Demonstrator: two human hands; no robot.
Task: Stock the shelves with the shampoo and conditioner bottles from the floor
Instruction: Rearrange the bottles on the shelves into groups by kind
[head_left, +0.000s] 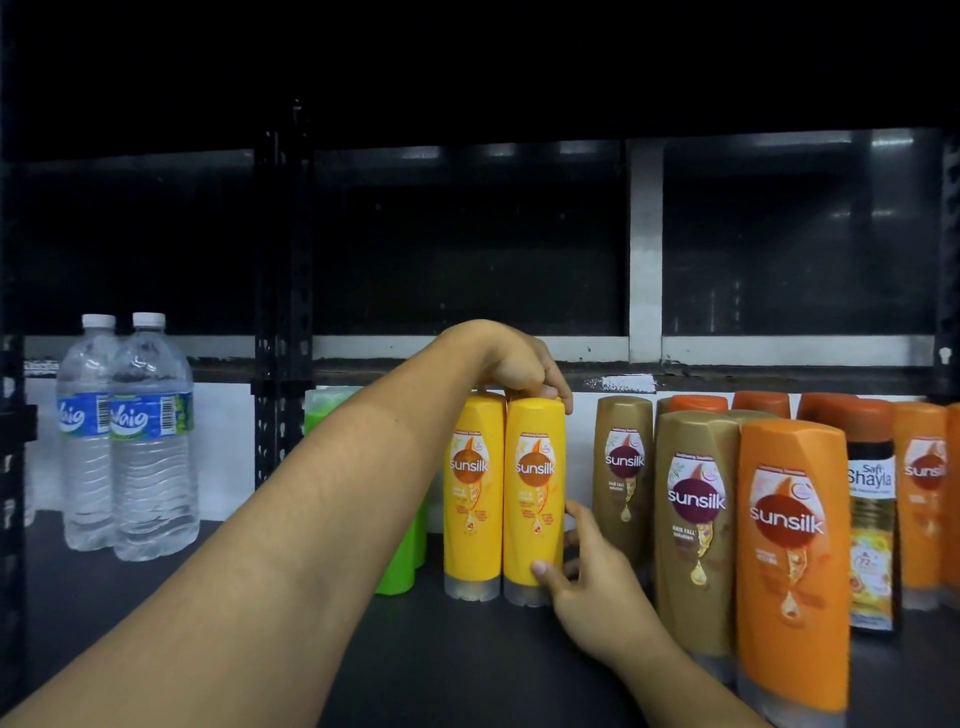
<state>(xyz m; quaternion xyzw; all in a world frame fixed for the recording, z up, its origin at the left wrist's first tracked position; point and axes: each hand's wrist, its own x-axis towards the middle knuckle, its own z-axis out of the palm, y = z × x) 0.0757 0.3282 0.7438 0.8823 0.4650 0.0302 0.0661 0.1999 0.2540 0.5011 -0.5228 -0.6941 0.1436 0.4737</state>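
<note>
Left hand: the left hand (519, 374) sits on top of the pair of yellow bottles, fingers curled down over the upper end of the yellow Sunsilk bottle (535, 488).
Right hand: the right hand (587, 587) pinches the same bottle low down, thumb on its front near the clear cap and fingers behind it.
Task's thing: that bottle stands cap-down on the shelf (426, 649), touching the second yellow Sunsilk bottle (470, 493), which stands just beside a green bottle (400, 561).
Tip risk: these bottles are tall on narrow caps, so a sideways nudge at the base while the top is pinned could probably rock the pair and knock the neighbour into the green one.
Arm risk: the left forearm crosses in front of the green bottle, and drawing it back carelessly may brush that bottle over.
Right-side risk: the brown Sunsilk bottle (623, 467) stands near the right hand's knuckles, and a wide withdrawal could clip it and set off the orange Sunsilk bottle (789, 545) row beyond.
Release: letting go before the cap sits flat would likely leave the bottle leaning.
</note>
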